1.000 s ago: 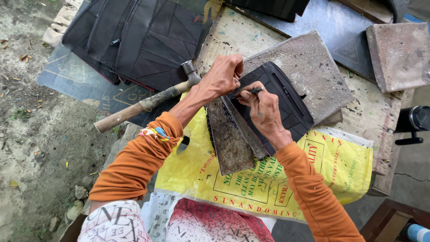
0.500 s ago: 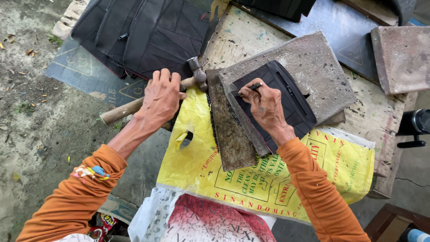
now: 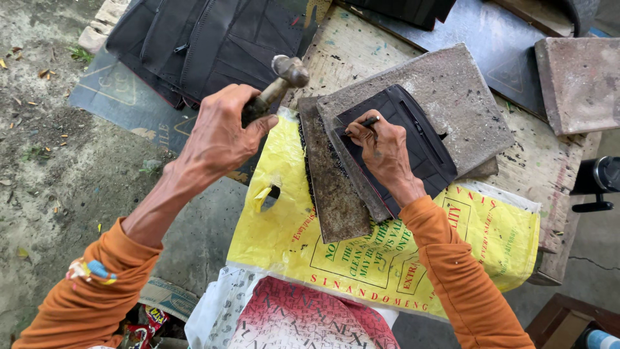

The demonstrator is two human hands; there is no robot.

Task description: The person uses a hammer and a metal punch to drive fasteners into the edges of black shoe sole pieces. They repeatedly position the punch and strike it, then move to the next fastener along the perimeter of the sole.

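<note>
Hammer (image 3: 284, 77) gripped left hand (image 3: 219, 132); right hand (image 3: 381, 145) pinches punch (image 3: 363, 123).

Soft, even daylight fills the scene, with no harsh sun patches and only faint, diffuse shadows under the stone slabs (image 3: 413, 110) and along the edges of the yellow sack (image 3: 361, 245). The dark sheet (image 3: 478, 45) at the top carries a dull sheen of sky glare. Focus is sharp across the counter (image 3: 349, 45), while the raised hammer (image 3: 284, 74) head looks slightly soft. Straight edges bow mildly toward the corners.
</note>
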